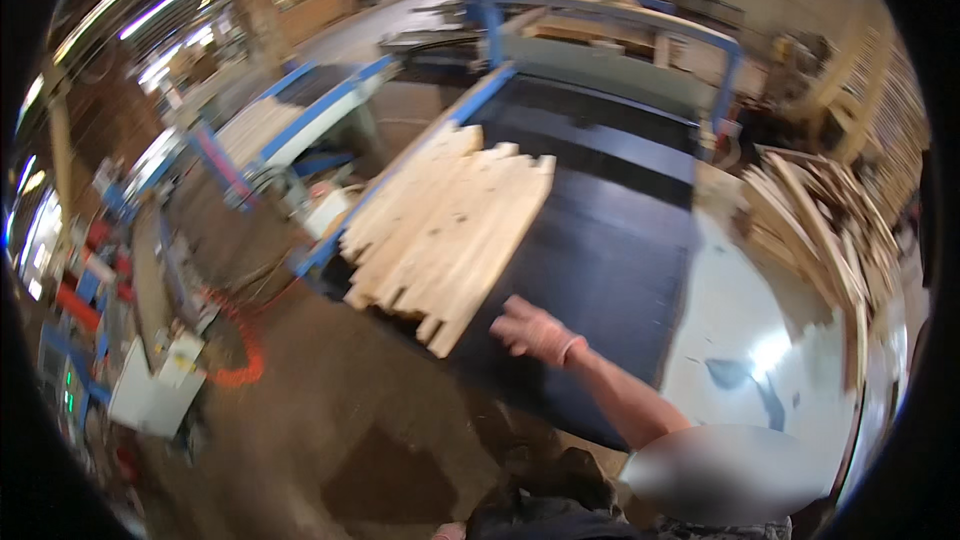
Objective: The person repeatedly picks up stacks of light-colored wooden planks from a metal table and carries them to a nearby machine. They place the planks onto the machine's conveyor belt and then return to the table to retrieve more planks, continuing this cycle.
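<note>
Wooden boards [450, 225] lie side by side as a pale panel with uneven ends on the left part of a black conveyor belt [600, 270]. Over the belt, just right of the panel's near end, is my right hand [535, 331] in a pinkish glove. Its fingers are apart with nothing in them; whether it touches the belt I cannot tell. At the lower edge a small pinkish bit shows, which looks like my left hand [450, 532]; its fingers are hidden.
A blue frame [610, 2] spans the belt's far end. Loose wooden strips [815, 215] are piled on the right, beside a pale shiny tabletop [740, 320]. Another blue-edged conveyor [310, 120] stands at far left. An orange hose [245, 345] lies on the brown floor.
</note>
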A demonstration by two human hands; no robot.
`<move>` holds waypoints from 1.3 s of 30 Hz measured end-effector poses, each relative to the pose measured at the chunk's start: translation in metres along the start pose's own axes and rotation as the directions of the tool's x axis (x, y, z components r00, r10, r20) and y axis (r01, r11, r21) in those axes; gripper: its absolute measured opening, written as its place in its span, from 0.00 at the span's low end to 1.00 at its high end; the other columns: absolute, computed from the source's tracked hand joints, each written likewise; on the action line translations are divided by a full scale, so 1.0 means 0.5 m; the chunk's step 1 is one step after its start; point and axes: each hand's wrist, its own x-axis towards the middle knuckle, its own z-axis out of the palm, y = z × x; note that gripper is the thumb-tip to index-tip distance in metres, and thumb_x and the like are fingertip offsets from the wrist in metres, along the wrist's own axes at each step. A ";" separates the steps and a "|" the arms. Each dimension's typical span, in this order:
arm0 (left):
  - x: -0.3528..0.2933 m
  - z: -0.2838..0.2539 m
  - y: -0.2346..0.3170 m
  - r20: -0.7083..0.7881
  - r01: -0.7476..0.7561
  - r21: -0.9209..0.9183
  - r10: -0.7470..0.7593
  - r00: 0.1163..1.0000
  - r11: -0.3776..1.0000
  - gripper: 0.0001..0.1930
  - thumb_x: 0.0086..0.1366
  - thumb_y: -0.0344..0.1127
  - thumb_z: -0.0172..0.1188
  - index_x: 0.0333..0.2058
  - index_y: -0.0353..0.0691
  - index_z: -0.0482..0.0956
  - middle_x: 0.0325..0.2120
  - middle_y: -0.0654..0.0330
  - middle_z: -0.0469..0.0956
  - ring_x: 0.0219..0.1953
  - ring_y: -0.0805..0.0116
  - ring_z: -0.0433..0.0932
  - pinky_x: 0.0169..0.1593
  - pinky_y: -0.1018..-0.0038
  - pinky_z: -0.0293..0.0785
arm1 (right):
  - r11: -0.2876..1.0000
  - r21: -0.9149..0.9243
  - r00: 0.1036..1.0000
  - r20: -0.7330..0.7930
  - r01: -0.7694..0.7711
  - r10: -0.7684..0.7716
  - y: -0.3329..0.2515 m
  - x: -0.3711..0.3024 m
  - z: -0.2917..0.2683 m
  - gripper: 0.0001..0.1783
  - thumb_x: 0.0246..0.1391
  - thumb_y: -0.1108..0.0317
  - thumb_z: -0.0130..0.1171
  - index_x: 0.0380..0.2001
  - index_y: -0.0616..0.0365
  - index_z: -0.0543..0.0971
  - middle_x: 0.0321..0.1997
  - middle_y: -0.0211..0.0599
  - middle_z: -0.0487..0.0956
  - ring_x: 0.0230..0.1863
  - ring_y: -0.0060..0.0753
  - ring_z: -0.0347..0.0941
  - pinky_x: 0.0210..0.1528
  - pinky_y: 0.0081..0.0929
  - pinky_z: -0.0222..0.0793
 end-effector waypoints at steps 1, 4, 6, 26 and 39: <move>0.020 0.006 0.038 0.038 -0.055 0.068 0.053 0.998 0.996 0.16 0.65 0.47 0.62 0.43 0.41 0.84 0.41 0.41 0.84 0.44 0.43 0.83 0.48 0.51 0.77 | 0.997 0.072 0.995 0.090 0.027 -0.033 0.053 -0.073 -0.005 0.21 0.68 0.55 0.64 0.56 0.55 0.75 0.43 0.35 0.80 0.43 0.26 0.78 0.39 0.24 0.78; 0.062 0.043 0.138 0.148 -0.204 0.228 0.173 0.974 0.952 0.18 0.66 0.49 0.62 0.46 0.42 0.84 0.43 0.41 0.84 0.45 0.44 0.83 0.50 0.52 0.76 | 0.985 0.170 0.958 0.279 0.010 -0.058 0.135 -0.340 0.031 0.17 0.68 0.61 0.60 0.56 0.54 0.76 0.39 0.26 0.75 0.42 0.20 0.71 0.43 0.23 0.70; 0.076 0.102 0.199 0.242 -0.264 0.336 0.188 0.952 0.904 0.20 0.66 0.50 0.63 0.48 0.42 0.83 0.45 0.41 0.84 0.47 0.45 0.83 0.51 0.52 0.76 | 0.961 0.275 0.929 0.363 -0.038 -0.067 0.211 -0.513 0.034 0.15 0.68 0.64 0.57 0.54 0.56 0.76 0.35 0.19 0.70 0.38 0.16 0.65 0.41 0.23 0.64; -0.362 1.310 -0.018 0.948 -0.891 0.203 -0.146 0.283 -0.406 0.28 0.64 0.52 0.58 0.47 0.30 0.87 0.48 0.41 0.87 0.51 0.46 0.84 0.56 0.56 0.75 | 0.143 0.424 0.275 -0.773 0.894 0.572 1.016 -1.734 0.307 0.27 0.73 0.56 0.62 0.70 0.54 0.74 0.55 0.40 0.82 0.49 0.33 0.83 0.54 0.33 0.82; -0.680 1.905 -0.268 0.869 -0.890 0.416 -0.207 0.449 -0.187 0.24 0.66 0.48 0.62 0.50 0.34 0.88 0.49 0.48 0.88 0.55 0.52 0.84 0.61 0.63 0.75 | -0.031 0.181 0.116 -0.485 0.983 0.867 1.311 -2.074 0.165 0.31 0.72 0.56 0.63 0.70 0.61 0.71 0.61 0.53 0.78 0.55 0.46 0.80 0.60 0.44 0.81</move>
